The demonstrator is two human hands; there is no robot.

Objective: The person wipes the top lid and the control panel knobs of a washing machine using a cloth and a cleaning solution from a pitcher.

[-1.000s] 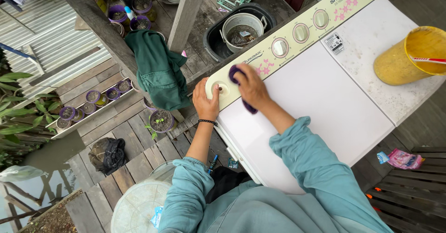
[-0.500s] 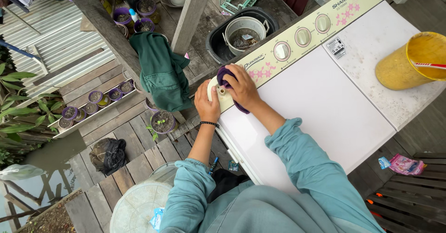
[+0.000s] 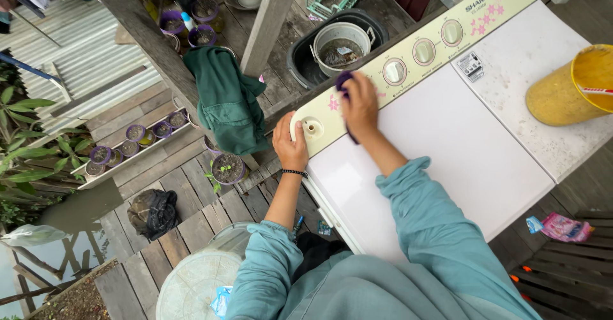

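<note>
R hand [image 3: 361, 106] sits centre-top of frame, grip clenched on a small dark purple cloth [image 3: 343, 81], pressing it flat vs the cream control panel [image 3: 408, 52] of a white twin-tub washing machine [image 3: 447, 141]. Cloth pokes out above the fingers & a bit below the palm edge, just left of the first of three round cream dials [image 3: 394, 71]. Pink flower print shows on the panel just left of the hand.

L hand [image 3: 290, 144] is left of it, lower, fingers curled over the panel's rounded left end; grasping the machine's corner, thumb on top near a small round cream inlet cap [image 3: 311, 128]. Thin black bead bracelet [image 3: 294, 172] on that wrist. Both arms in teal long sleeves [image 3: 434, 230], L one pushed up.

Further out: yellow plastic bucket [image 3: 568, 90] stands on the machine's right lid, far right of frame, w/ a red-white stick across its mouth. Above the panel, a grey metal pot [image 3: 341, 45] sits inside a black plastic tub [image 3: 300, 55]. Dark green garment [image 3: 227, 99] hangs off a diagonal wooden beam [image 3: 137, 29], upper-centre left. Purple-rimmed plant pots [image 3: 131, 138] in a row on a plank, left side; one more pot w/ seedlings [image 3: 228, 167] near the L hand. Black bag [image 3: 153, 211] on the wooden deck [image 3: 185, 192], lower left. Pink sachet [image 3: 562, 227] at lower right.
</note>
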